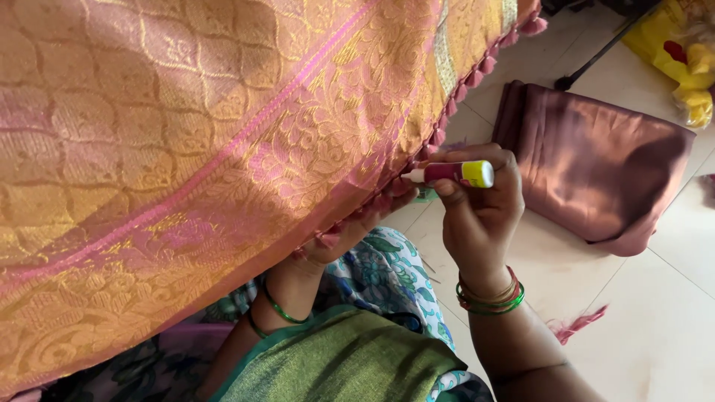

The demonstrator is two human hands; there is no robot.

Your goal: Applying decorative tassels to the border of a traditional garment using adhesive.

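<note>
Pink and yellow, a small glue tube [453, 173] sits in the closed grip of the right hand [477, 208], just right of the middle of the frame. The fingers wrap over the tube from above and the thumb presses it from below. Its white nozzle points left and meets the hem of the cloth. Green and red bangles [490, 298] ring the right wrist.

To the lower left of it, the left hand [350, 227] reaches up under the hem of a big gold and pink brocade cloth [186, 164]. Most of this hand is hidden by the cloth, so whether its grip is closed on the edge cannot be told, though it touches the hem near the nozzle. Thin green bangles [277, 307] circle the left wrist.

The brocade cloth fills the left and upper part of the frame, and a row of small pink tassels [468, 80] runs along its edge from the upper right down towards the hands.

Below the hands, a floral garment [387, 275] and a green woven fabric [342, 365] cover the lap.

A folded brown satin cloth [596, 164] lies on the pale tiled floor [655, 327] at the right. Pink thread scraps [577, 324] lie on the tiles in the lower right. A yellow bag [681, 56] sits in the upper right corner.
</note>
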